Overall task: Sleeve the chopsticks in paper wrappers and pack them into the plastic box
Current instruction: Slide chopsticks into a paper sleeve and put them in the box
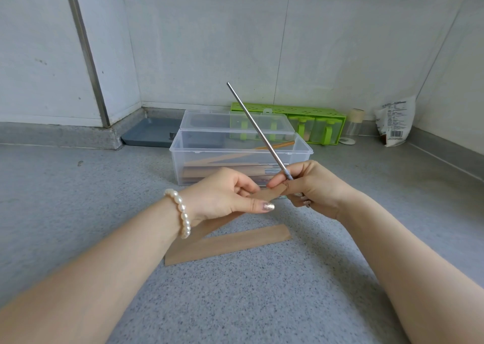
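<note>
Domestic kitchen: speckled grey countertop, tiled wall corner, green condiment rack, grey tray, printed food bag.

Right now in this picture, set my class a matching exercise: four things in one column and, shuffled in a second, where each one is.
Things:
1. metal chopstick
2. spare wrapper
3. clear box
4. green rack

Places:
A. against the back wall
B. flat on the counter, near the person
C. in the right hand
D. just beyond the hands, lid open

Pairs: 1-C, 2-B, 3-D, 4-A
</note>
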`<state>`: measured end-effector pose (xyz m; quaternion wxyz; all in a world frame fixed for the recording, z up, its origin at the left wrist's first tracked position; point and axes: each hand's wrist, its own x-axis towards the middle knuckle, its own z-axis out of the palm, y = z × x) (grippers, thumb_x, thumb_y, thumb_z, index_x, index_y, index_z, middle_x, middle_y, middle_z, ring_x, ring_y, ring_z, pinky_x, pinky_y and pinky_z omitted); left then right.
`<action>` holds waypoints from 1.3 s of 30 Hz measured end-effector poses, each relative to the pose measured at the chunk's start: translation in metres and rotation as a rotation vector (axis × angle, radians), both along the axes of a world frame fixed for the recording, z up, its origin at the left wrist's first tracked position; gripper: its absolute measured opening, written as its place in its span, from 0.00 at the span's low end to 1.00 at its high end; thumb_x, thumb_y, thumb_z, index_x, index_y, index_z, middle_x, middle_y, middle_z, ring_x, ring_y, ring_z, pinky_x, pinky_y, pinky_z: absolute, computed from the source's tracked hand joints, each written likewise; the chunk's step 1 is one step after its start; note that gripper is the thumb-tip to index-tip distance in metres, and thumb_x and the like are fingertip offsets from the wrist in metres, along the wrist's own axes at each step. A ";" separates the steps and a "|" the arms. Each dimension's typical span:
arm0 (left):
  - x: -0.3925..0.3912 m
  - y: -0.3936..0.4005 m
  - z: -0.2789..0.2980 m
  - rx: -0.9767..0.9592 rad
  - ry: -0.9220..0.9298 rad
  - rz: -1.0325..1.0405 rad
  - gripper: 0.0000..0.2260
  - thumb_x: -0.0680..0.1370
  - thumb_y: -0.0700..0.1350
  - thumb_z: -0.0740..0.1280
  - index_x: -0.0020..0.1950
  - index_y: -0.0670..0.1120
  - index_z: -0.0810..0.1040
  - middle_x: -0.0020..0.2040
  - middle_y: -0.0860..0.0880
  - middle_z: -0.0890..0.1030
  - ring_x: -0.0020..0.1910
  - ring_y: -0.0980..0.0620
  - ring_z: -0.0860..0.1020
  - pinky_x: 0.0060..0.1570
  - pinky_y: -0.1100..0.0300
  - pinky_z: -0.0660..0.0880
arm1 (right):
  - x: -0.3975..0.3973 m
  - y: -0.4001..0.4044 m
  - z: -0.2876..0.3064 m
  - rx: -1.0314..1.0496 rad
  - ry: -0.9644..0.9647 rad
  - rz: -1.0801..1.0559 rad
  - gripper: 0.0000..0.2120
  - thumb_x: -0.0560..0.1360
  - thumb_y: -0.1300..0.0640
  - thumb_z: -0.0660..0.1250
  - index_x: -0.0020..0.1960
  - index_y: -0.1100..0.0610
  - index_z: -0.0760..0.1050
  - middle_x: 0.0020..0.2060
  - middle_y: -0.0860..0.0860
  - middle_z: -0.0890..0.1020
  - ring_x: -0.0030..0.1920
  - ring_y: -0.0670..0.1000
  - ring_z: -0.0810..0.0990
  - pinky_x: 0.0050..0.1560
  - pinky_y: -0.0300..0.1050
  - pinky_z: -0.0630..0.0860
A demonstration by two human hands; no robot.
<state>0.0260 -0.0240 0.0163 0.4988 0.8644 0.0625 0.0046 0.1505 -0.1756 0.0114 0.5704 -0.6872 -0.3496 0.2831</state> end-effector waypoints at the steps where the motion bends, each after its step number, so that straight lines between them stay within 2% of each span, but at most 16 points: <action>1: 0.000 -0.001 -0.001 0.005 -0.010 0.032 0.21 0.62 0.51 0.77 0.52 0.47 0.79 0.40 0.50 0.81 0.40 0.55 0.77 0.46 0.62 0.73 | 0.001 0.000 0.000 -0.002 -0.002 -0.001 0.18 0.70 0.74 0.65 0.31 0.55 0.82 0.23 0.50 0.75 0.22 0.45 0.60 0.24 0.36 0.55; 5: 0.001 -0.007 -0.003 -0.002 -0.066 0.083 0.17 0.65 0.43 0.77 0.51 0.45 0.78 0.37 0.51 0.80 0.36 0.55 0.78 0.45 0.59 0.77 | 0.000 0.000 -0.001 -0.017 -0.016 -0.014 0.16 0.69 0.74 0.65 0.33 0.56 0.82 0.22 0.50 0.73 0.21 0.44 0.60 0.24 0.36 0.56; 7: 0.001 -0.007 -0.004 0.011 -0.083 0.096 0.14 0.65 0.42 0.77 0.49 0.46 0.79 0.39 0.49 0.81 0.37 0.54 0.79 0.48 0.54 0.77 | 0.000 0.000 0.001 -0.018 -0.024 -0.014 0.12 0.70 0.72 0.66 0.39 0.58 0.82 0.22 0.49 0.72 0.22 0.44 0.60 0.25 0.36 0.55; 10: 0.002 -0.004 -0.005 0.117 -0.141 0.151 0.11 0.66 0.43 0.77 0.45 0.50 0.79 0.42 0.50 0.82 0.42 0.49 0.80 0.51 0.50 0.77 | 0.001 -0.006 0.009 0.009 -0.017 -0.003 0.07 0.69 0.61 0.69 0.47 0.57 0.81 0.23 0.49 0.67 0.24 0.46 0.60 0.27 0.39 0.55; 11: 0.003 -0.003 -0.005 0.177 -0.165 0.175 0.11 0.66 0.44 0.76 0.45 0.51 0.79 0.42 0.52 0.81 0.42 0.49 0.79 0.49 0.51 0.77 | 0.002 -0.008 0.012 0.018 -0.040 -0.021 0.10 0.69 0.53 0.70 0.48 0.57 0.82 0.24 0.50 0.66 0.25 0.47 0.61 0.28 0.41 0.56; 13: 0.002 -0.001 -0.005 0.293 -0.199 0.226 0.11 0.68 0.45 0.75 0.47 0.51 0.79 0.43 0.55 0.80 0.40 0.52 0.78 0.42 0.56 0.78 | 0.005 -0.011 0.015 0.000 -0.189 -0.140 0.20 0.70 0.41 0.65 0.45 0.58 0.83 0.26 0.53 0.65 0.26 0.48 0.61 0.31 0.41 0.58; 16: 0.002 0.003 -0.006 0.424 -0.212 0.291 0.13 0.68 0.46 0.75 0.51 0.52 0.78 0.47 0.56 0.80 0.42 0.54 0.79 0.42 0.57 0.79 | 0.006 -0.014 0.015 -0.081 -0.436 -0.364 0.23 0.69 0.37 0.63 0.36 0.56 0.83 0.23 0.56 0.62 0.22 0.46 0.59 0.33 0.40 0.63; 19: 0.002 0.005 -0.007 0.466 -0.205 0.314 0.15 0.68 0.45 0.75 0.52 0.51 0.77 0.49 0.54 0.80 0.47 0.53 0.78 0.46 0.54 0.79 | 0.007 -0.017 0.016 -0.189 -0.565 -0.452 0.23 0.70 0.38 0.65 0.33 0.57 0.81 0.14 0.47 0.58 0.17 0.46 0.57 0.29 0.40 0.60; 21: 0.003 0.006 -0.007 0.497 -0.199 0.314 0.14 0.69 0.44 0.74 0.53 0.50 0.76 0.49 0.53 0.79 0.48 0.52 0.78 0.47 0.53 0.78 | 0.011 -0.020 0.018 -0.239 -0.655 -0.536 0.23 0.72 0.39 0.65 0.31 0.57 0.79 0.12 0.47 0.61 0.17 0.46 0.60 0.27 0.40 0.59; 22: 0.003 0.006 -0.007 0.510 -0.200 0.313 0.13 0.70 0.44 0.73 0.53 0.49 0.76 0.49 0.53 0.79 0.47 0.52 0.78 0.46 0.53 0.78 | 0.013 -0.021 0.018 -0.259 -0.702 -0.581 0.23 0.72 0.39 0.65 0.30 0.57 0.79 0.12 0.47 0.63 0.19 0.45 0.62 0.29 0.40 0.60; 24: 0.004 0.008 -0.007 0.525 -0.192 0.304 0.10 0.72 0.43 0.71 0.51 0.49 0.76 0.46 0.52 0.79 0.42 0.52 0.79 0.43 0.53 0.78 | 0.018 -0.022 0.017 -0.281 -0.784 -0.650 0.24 0.73 0.42 0.65 0.30 0.62 0.77 0.16 0.48 0.67 0.24 0.50 0.67 0.37 0.42 0.63; 26: 0.005 0.008 -0.009 0.539 -0.168 0.290 0.08 0.72 0.43 0.70 0.49 0.49 0.76 0.44 0.52 0.79 0.39 0.52 0.79 0.41 0.52 0.79 | 0.022 -0.023 0.014 -0.299 -0.830 -0.686 0.24 0.73 0.46 0.65 0.29 0.65 0.74 0.21 0.54 0.68 0.29 0.55 0.68 0.42 0.45 0.64; 28: 0.006 0.009 -0.010 0.556 -0.154 0.285 0.06 0.71 0.44 0.69 0.46 0.49 0.75 0.43 0.52 0.78 0.38 0.52 0.78 0.40 0.53 0.78 | 0.023 -0.023 0.014 -0.320 -0.871 -0.704 0.23 0.71 0.49 0.64 0.22 0.59 0.65 0.21 0.53 0.65 0.29 0.55 0.65 0.43 0.47 0.64; 30: 0.006 0.010 -0.010 0.565 -0.153 0.290 0.06 0.71 0.44 0.69 0.44 0.48 0.73 0.42 0.52 0.77 0.37 0.53 0.76 0.37 0.55 0.76 | 0.022 -0.022 0.015 -0.361 -0.921 -0.709 0.23 0.71 0.51 0.64 0.22 0.56 0.59 0.20 0.52 0.63 0.28 0.55 0.63 0.44 0.47 0.62; 34: 0.007 0.012 -0.010 0.588 -0.150 0.296 0.08 0.71 0.43 0.68 0.37 0.49 0.69 0.36 0.53 0.73 0.31 0.55 0.70 0.31 0.59 0.69 | 0.025 -0.024 0.015 -0.388 -1.022 -0.709 0.22 0.69 0.47 0.64 0.22 0.57 0.63 0.19 0.51 0.64 0.28 0.52 0.66 0.46 0.46 0.58; 39: 0.007 0.015 -0.011 0.555 -0.130 0.297 0.06 0.71 0.42 0.68 0.41 0.48 0.72 0.41 0.54 0.74 0.34 0.55 0.74 0.33 0.58 0.73 | 0.033 -0.028 0.014 -0.395 -1.126 -0.754 0.21 0.70 0.48 0.66 0.23 0.58 0.67 0.22 0.54 0.71 0.34 0.55 0.71 0.46 0.45 0.53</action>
